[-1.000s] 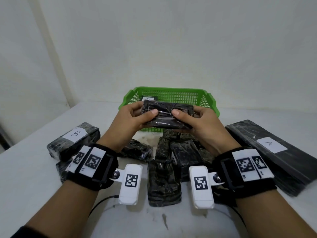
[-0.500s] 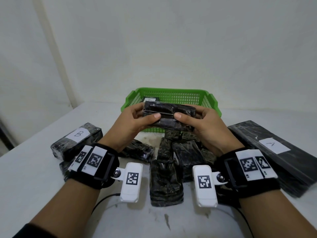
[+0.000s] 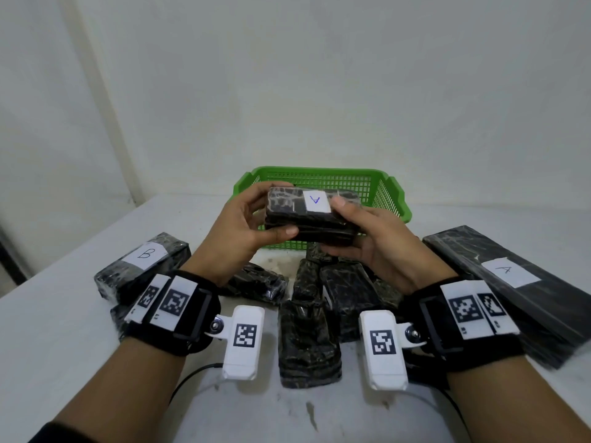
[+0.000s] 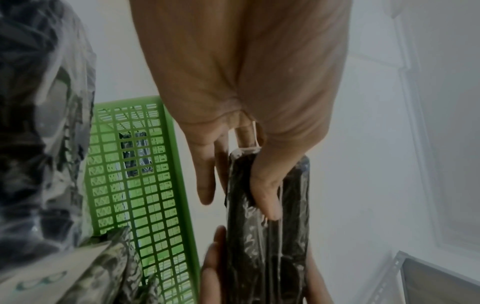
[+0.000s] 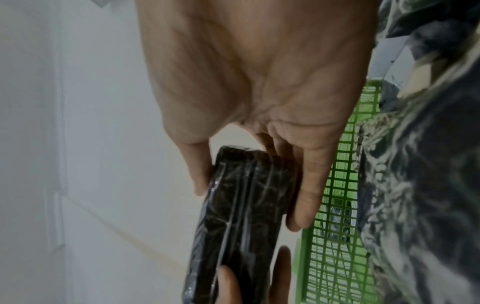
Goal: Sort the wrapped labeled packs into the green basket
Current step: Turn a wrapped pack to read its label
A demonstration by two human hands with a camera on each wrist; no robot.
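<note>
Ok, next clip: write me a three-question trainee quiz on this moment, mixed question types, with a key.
1. True or false: the held pack already lies inside the green basket.
2. Which letter shows on the held pack's white label? a) A b) B c) C
3. Fill in: the pack lying on the table at the far left is labelled ___.

Key
1. False. The left hand and right hand grip its two ends, in the air in front of the basket.
2. a
3. B
</note>
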